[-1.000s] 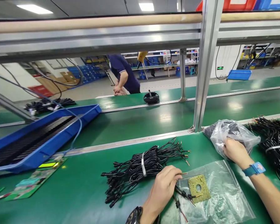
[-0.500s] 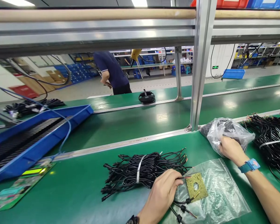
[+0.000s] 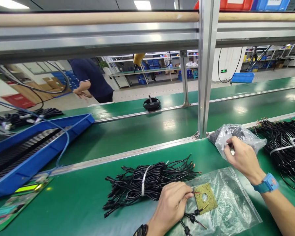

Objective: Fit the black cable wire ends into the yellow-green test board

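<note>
My left hand (image 3: 173, 203) pinches the end of a black cable, its thin red wire showing past the fingertips. Beside it lies a tied bundle of black cables (image 3: 149, 182) with a white tie round the middle. A yellow-green sponge (image 3: 206, 197) with a round hole rests on a flat clear plastic bag (image 3: 236, 200). Several cable ends with black grommets (image 3: 193, 217) lie over that bag. My right hand (image 3: 243, 159) is at the opening of a clear bag of dark parts (image 3: 232, 132), thumb and finger closed together; anything between them is too small to name.
Another large bundle of black cables (image 3: 287, 147) lies at the right. On the left are a blue tray (image 3: 76, 126) and a green circuit board (image 3: 19, 205) with a lit display. A metal post (image 3: 205, 72) rises behind the bench. A person (image 3: 90, 80) stands beyond it.
My right hand has drawn back slightly from inside the bag to its opening, fingers now showing. My left hand stays by the sponge with the cable. The person behind has moved left.
</note>
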### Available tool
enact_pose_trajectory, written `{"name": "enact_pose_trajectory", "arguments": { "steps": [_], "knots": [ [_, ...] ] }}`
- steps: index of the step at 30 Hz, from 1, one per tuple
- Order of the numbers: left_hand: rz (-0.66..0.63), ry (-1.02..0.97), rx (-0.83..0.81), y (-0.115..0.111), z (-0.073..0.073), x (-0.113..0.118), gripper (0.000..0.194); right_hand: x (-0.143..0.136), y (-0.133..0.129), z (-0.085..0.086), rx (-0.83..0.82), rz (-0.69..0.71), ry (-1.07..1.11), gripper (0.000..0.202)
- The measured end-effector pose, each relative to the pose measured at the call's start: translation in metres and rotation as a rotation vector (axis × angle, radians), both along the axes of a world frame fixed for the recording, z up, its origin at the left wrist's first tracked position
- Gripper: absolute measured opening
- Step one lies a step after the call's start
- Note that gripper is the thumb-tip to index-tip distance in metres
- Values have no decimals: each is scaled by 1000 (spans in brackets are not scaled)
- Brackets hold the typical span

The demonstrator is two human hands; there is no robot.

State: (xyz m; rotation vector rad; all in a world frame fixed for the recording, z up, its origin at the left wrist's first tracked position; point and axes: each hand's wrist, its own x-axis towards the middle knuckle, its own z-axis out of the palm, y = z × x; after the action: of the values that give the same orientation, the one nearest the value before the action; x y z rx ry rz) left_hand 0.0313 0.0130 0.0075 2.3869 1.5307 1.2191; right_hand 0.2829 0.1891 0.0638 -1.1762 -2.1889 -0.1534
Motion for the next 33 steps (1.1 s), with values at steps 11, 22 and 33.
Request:
{"name": "enact_pose_trajectory", "arguments": {
  "steps": [11, 22, 33],
  "knots": [
    [4, 59, -289, -9, -4, 11, 28, -42, -56, -16, -546, 412, -486, 13],
    [40, -22, -272, -8, -15, 2, 20, -50, -62, -27, -551, 505, -421, 14],
    [16, 208, -249, -12, -5, -5, 21, -59, -68, -44, -537, 627, -256, 12]
  ]
}}
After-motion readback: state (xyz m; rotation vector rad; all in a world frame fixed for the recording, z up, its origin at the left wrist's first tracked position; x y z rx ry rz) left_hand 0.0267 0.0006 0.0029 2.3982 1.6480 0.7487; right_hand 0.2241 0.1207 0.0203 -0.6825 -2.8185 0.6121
